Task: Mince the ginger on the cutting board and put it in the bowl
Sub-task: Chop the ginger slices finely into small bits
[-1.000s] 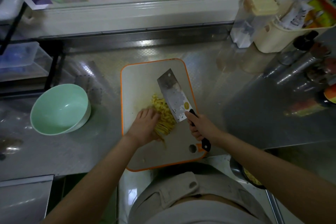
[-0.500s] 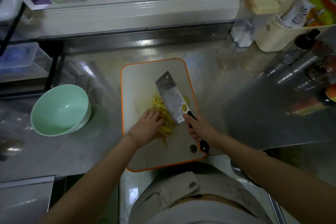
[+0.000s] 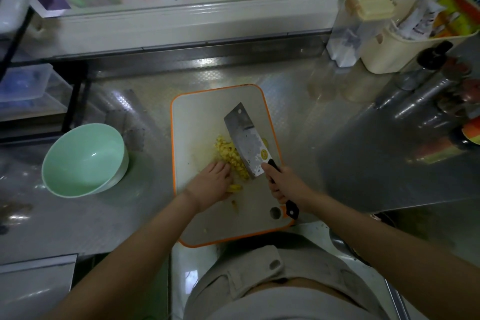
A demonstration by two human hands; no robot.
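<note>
**Cleaver (image 3: 246,143) against the ginger (image 3: 231,158), both hands at work**

Far out to the left of the left hand (image 3: 211,184), well apart from it: a pale green bowl (image 3: 83,158), upright on the steel bench (image 3: 350,163). Beyond the bowl, further still from the hands: a dark-framed rack (image 3: 75,101) with clear plastic boxes.

Under both hands: a white cutting board (image 3: 197,122) with an orange rim, flat on the bench.

Left hand palm down on the board, fingers bent over a bundle of uncut ginger strips and pinning them there, with a few strip ends poking out at its right side. Just past those fingertips, between the two hands: a loose yellow heap of ginger cut small, all of it on the board and none in the bowl.

Right of the heap and touching it: the broad cleaver, blade leaning so its flat face shows, cutting edge against the ginger close by the left knuckles, far end pointing away from the body. Cannot tell whether the edge meets the board.

Right hand (image 3: 285,184) wrapped tight round the black handle just behind the blade, the handle's butt sticking out beneath it.

Well beyond the right hand, at the back of the bench: a clear container (image 3: 348,34) with a cream lid, then a cream caddy (image 3: 384,52) stuffed with packets, then dark-capped bottles (image 3: 428,67).
</note>
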